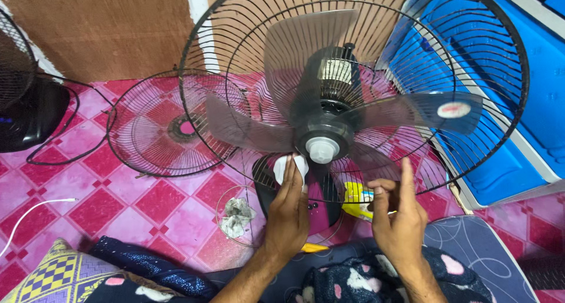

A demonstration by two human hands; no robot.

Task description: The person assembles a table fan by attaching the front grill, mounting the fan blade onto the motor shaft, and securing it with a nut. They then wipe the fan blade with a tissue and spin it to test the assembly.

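Head view of a stand fan point(329, 103) with its front guard removed; the rear wire cage point(506, 56) rings the translucent grey blades point(306, 50), which meet at a dark hub with a pale round cap point(322, 149) at centre. The left hand point(288, 212) reaches up below the hub, fingers together and nearly straight, pressing a white cloth point(282, 169) against the lower blade; the right hand point(400, 217) is half open just right of it, forefinger raised, thumb and bent fingers pinching at the lower cage rim, though what it grips cannot be told. The detached front grille point(162, 129) lies flat on the pink tiled floor point(118, 197), far left; a black fan base point(29, 115) stands at the left edge; a crumpled rag point(236, 216) lies near the left wrist; a blue crate point(518, 156) sits at right; a patterned cushion point(50, 276) occupies the near left corner.
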